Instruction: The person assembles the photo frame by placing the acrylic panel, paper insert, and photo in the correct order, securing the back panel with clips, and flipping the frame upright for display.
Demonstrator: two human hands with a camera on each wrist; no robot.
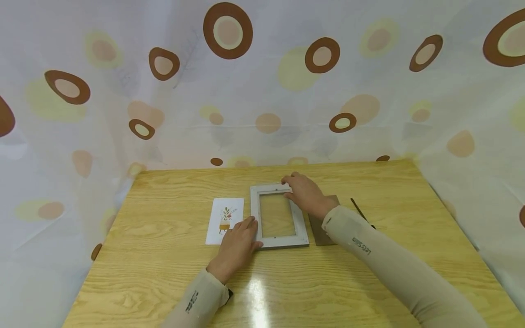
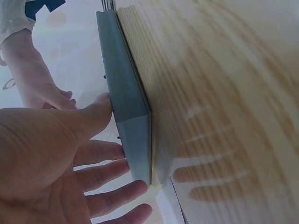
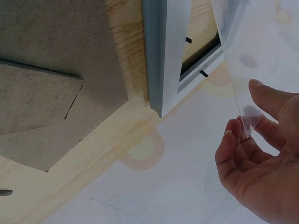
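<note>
A white picture frame point(image 1: 283, 241) lies on the wooden table, small dark tabs along its inner edge. My left hand point(image 1: 238, 243) is at its near left corner; the thumb touches the near side and the extended fingers rest along the left side. Above the far right corner, my right hand point(image 1: 305, 193) holds a clear sheet point(image 3: 235, 77) by one corner, between thumb and curled fingers. In the right wrist view the sheet is tilted over the frame opening. A white card point(image 1: 214, 223) with a plant drawing lies left of the frame, partly behind my left hand.
Right of the frame lies a brown backing board point(image 1: 324, 238), partly under my right forearm, with a stand flap point(image 3: 37, 98) on it. A thin black stick point(image 1: 358, 209) lies farther right. A patterned sheet point(image 1: 246, 141) surrounds the table's back and sides.
</note>
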